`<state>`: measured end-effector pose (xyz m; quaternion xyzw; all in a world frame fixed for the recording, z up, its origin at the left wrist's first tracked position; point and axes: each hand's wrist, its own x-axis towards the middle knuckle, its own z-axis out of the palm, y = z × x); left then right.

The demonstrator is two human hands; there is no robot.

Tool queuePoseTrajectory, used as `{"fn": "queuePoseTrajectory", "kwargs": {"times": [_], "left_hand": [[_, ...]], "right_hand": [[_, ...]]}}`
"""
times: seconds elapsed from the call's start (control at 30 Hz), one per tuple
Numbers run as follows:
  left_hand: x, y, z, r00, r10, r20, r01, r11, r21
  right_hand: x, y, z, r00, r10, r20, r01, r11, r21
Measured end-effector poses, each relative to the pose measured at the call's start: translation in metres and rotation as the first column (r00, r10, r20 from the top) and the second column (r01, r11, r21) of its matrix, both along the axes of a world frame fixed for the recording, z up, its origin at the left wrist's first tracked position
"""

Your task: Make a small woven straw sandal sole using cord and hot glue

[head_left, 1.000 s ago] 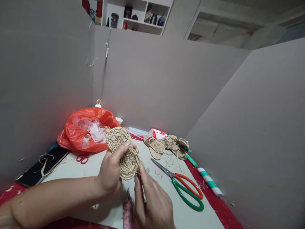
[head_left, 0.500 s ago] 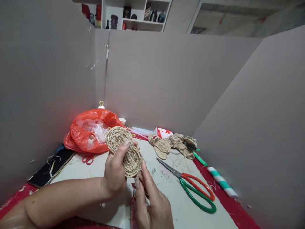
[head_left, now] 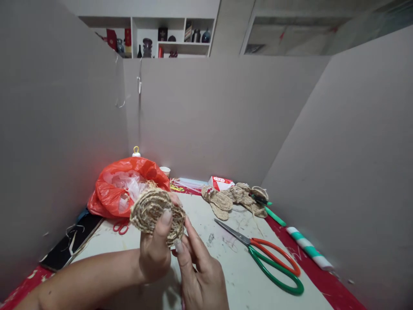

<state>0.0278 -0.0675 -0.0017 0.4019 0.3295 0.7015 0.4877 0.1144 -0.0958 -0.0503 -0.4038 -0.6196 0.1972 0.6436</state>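
Two bare hands meet above near part of bench [head_left: 232, 252]. Left hand [head_left: 155, 252] grips woven straw oval [head_left: 151, 209]: thumb pressed on front face, other fingers closed behind. Oval held up off bench, tilted, in front of red plastic bag [head_left: 109, 193]. Right hand [head_left: 201, 277] just below, fingers [head_left: 190, 239] stretched nearly straight, tips touching oval's lower rim; whether they pinch it, cannot tell. Red-and-green scissors [head_left: 271, 265] lie flat to right, apart from hands. Straw pieces [head_left: 226, 200] heaped farther back.
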Motion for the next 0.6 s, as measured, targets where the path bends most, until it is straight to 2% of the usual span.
{"fn": "queuePoseTrajectory", "kwargs": {"times": [0.1, 0.17, 0.27, 0.4, 0.5, 0.6], "left_hand": [[-0.001, 0.001, -0.002, 0.986, 0.134, -0.100, -0.120, 0.983, 0.138], [-0.002, 0.002, -0.003, 0.977, 0.164, -0.138, -0.141, 0.977, 0.162], [-0.003, 0.005, -0.007, 0.974, 0.156, -0.164, -0.132, 0.980, 0.147], [-0.001, 0.009, -0.017, 0.975, 0.142, -0.169, -0.119, 0.983, 0.139], [0.001, 0.013, -0.020, 0.970, 0.122, -0.209, -0.080, 0.977, 0.198], [0.002, 0.016, -0.018, 0.952, 0.088, -0.292, -0.016, 0.970, 0.241]], "right_hand": [[-0.003, 0.005, 0.007, 0.989, 0.083, -0.126, -0.092, 0.993, -0.069], [-0.004, 0.009, 0.010, 0.970, 0.122, -0.210, -0.151, 0.980, -0.130], [-0.005, 0.013, 0.011, 0.914, 0.148, -0.377, -0.241, 0.947, -0.212], [-0.003, 0.017, 0.006, 0.787, 0.201, -0.583, -0.411, 0.875, -0.253], [0.002, 0.020, 0.004, 0.706, 0.246, -0.664, -0.525, 0.812, -0.257], [0.007, 0.026, 0.004, 0.653, 0.268, -0.709, -0.577, 0.782, -0.236]]}}
